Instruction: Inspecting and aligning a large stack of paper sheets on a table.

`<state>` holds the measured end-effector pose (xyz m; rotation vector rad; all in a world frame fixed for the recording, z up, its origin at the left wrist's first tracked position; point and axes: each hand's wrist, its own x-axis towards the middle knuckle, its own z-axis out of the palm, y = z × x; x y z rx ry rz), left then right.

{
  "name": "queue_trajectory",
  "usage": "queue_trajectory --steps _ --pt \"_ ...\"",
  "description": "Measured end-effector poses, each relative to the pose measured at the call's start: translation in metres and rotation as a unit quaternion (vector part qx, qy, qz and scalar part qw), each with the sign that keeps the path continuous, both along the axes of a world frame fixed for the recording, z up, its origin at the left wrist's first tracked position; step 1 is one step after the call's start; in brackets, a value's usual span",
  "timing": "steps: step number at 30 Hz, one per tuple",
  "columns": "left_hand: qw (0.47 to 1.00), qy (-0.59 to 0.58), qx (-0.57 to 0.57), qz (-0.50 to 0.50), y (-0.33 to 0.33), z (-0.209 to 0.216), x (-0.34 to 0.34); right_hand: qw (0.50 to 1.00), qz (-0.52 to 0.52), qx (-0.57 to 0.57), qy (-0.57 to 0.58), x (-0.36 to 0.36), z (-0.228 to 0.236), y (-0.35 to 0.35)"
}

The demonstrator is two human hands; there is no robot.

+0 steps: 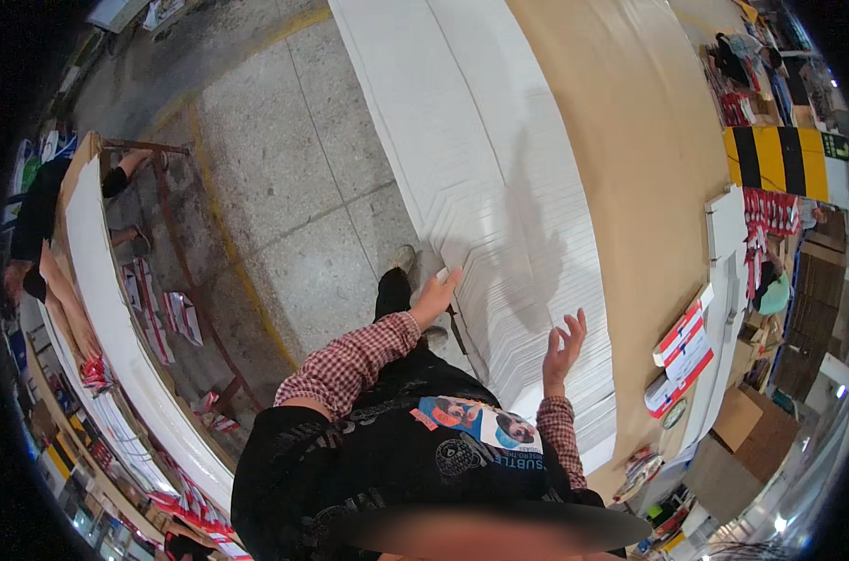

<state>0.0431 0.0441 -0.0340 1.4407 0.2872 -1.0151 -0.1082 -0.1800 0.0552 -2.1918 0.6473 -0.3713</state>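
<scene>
My left hand point(434, 297) bends at the near left edge of a long, overlapping row of white sheets point(471, 122) on a tan table point(630, 140); I cannot tell whether its fingers pinch one. I hold my right hand point(563, 353) over the row's right side, fingers parted and curved. Red-and-white boxes point(688, 351) lie farther right.

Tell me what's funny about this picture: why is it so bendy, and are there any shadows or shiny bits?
In the head view, the fisheye lens curves the edge of the white sheets and blackens the corners; in that view, a soft grey shadow lies on them beyond the right hand; there too, small lights glare near the right rim.
</scene>
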Motion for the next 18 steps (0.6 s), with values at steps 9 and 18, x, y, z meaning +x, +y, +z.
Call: queue_trajectory --steps 9,18 --pt "0.998 0.01 0.025 -0.057 -0.008 0.002 0.003 0.995 -0.053 0.061 -0.05 0.045 -0.015 0.016" --pt "0.999 -0.032 0.007 0.015 -0.003 -0.028 -0.015 0.985 0.13 -0.084 -0.07 0.18 -0.023 0.033"
